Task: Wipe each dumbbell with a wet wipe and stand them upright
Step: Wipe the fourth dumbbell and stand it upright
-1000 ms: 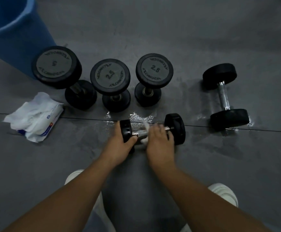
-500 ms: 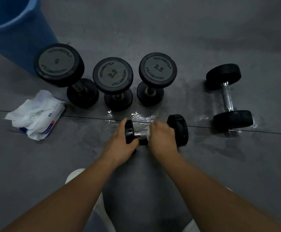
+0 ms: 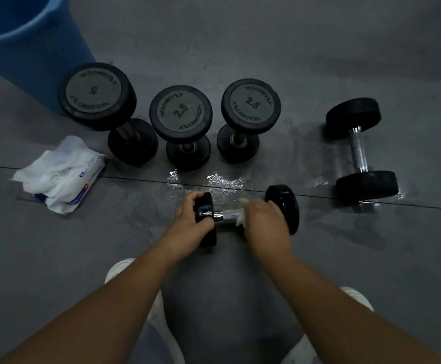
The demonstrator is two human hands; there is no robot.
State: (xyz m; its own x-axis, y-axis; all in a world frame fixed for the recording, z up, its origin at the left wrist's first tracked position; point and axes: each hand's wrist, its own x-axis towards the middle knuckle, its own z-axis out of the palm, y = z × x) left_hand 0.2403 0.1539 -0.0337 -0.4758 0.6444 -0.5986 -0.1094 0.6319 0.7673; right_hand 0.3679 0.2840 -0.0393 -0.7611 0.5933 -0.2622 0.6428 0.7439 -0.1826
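Observation:
A small black dumbbell (image 3: 283,203) lies on its side on the grey floor right in front of me. My left hand (image 3: 191,227) grips its left head. My right hand (image 3: 265,224) is wrapped round the chrome handle with a white wet wipe (image 3: 234,214) under the fingers. Three dumbbells stand upright in a row behind: a 5 (image 3: 96,94) at the left and two marked 2.5 (image 3: 181,114) (image 3: 251,105). Another dumbbell (image 3: 360,151) lies on its side at the right.
A wet wipe pack (image 3: 61,174) with loose wipes on top lies on the floor at the left. A blue bucket (image 3: 22,40) stands at the far left. Wet patches (image 3: 214,179) shine on the floor near the floor seam. My white shoes (image 3: 117,269) show below.
My right hand with the wipe has slid a little to the right along the handle. My left hand keeps its hold on the left head.

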